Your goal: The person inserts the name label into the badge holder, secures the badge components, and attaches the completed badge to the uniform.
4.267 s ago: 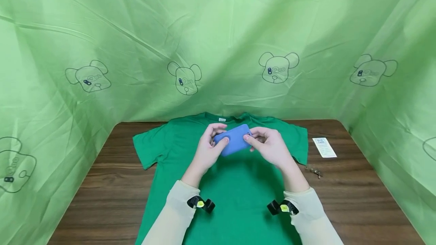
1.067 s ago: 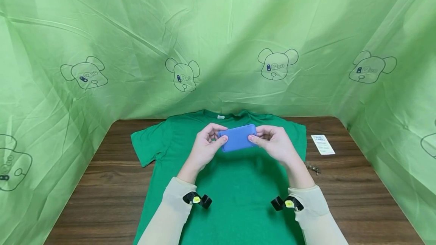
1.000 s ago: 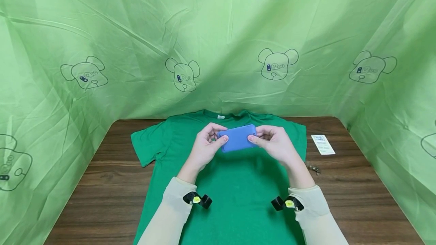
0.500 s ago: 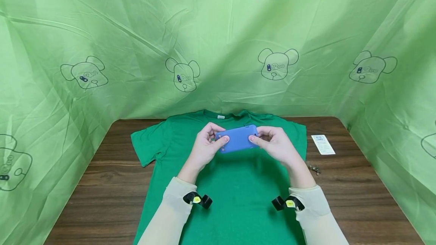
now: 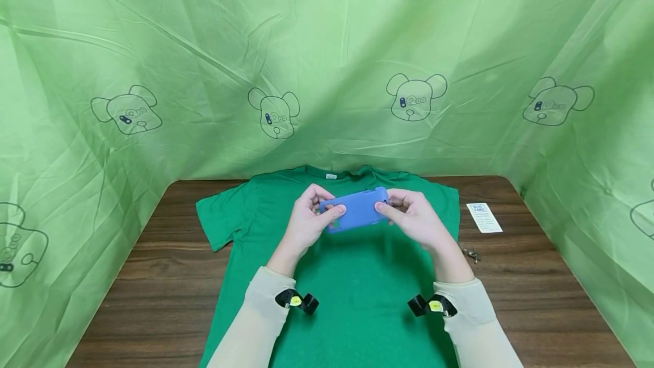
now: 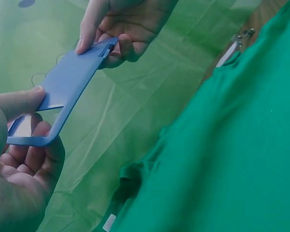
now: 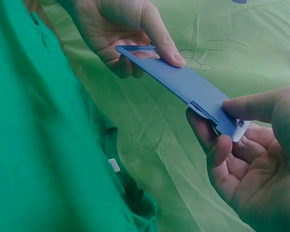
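Blue holder [image 5: 360, 208], slightly tilted above the green shirt [image 5: 352, 283]; my left hand [image 5: 308, 214] pinches the end where its frame [image 6: 31, 140] shows a gap beside the flat panel [image 6: 70, 75]; my right hand [image 5: 413, 216] pinches the other end; uneven thumb pressure could, I judge, jam the panel or, if it slides loosely, spring it free to drop; a slack pinch might let the piece swing down. Hidden: the underside, behind my curled fingers; a whitish patch [image 7: 241, 131] at the right end, nature uncertain; the shirt's hem, cut off; beyond, a metal trinket [image 5: 472, 255], too small to identify; farther, a white card [image 5: 484, 218], fine print illegible.
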The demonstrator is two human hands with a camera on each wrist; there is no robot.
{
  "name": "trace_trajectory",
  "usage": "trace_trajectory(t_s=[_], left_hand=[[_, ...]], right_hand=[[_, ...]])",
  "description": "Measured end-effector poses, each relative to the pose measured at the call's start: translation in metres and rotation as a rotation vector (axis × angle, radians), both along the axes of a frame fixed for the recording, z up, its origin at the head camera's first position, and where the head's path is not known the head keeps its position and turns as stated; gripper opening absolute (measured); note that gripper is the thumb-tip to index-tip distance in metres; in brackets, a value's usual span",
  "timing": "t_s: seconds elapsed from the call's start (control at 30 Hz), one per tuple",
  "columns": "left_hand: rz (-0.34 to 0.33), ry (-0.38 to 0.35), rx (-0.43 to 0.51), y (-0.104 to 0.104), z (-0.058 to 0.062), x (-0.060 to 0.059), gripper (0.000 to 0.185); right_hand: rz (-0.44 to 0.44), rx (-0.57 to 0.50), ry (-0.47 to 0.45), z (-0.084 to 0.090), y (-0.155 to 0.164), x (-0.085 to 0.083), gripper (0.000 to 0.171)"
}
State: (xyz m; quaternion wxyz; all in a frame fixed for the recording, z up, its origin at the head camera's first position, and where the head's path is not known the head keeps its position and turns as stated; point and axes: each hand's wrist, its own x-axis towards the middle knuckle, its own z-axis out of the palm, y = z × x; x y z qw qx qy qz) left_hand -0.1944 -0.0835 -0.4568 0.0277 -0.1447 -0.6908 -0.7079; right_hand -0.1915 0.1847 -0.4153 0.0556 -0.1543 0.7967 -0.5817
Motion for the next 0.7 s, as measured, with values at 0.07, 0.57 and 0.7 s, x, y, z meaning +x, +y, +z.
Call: trace_trajectory(t_s=[0.07, 0.57, 0.7], left_hand=[[0.006, -0.003, -0.001, -0.0004, 0.0000, -0.0002, 0.026], [-0.004, 0.025, 0.057, -0.0044, -0.0004, -0.0027, 0.010], [0.011, 0.019, 0.049, -0.0050, 0.0013, -0.0027, 0.015]], right_hand=[[0.005, -0.007, 0.000, 0.0003, -0.0003, 0.0001, 0.027], [-0.010, -0.040, -0.027, -0.0001, 0.0019, -0.0006, 0.032], [-0.017, -0.043, -0.029, 0.0007, 0.0024, -0.0009, 0.032]])
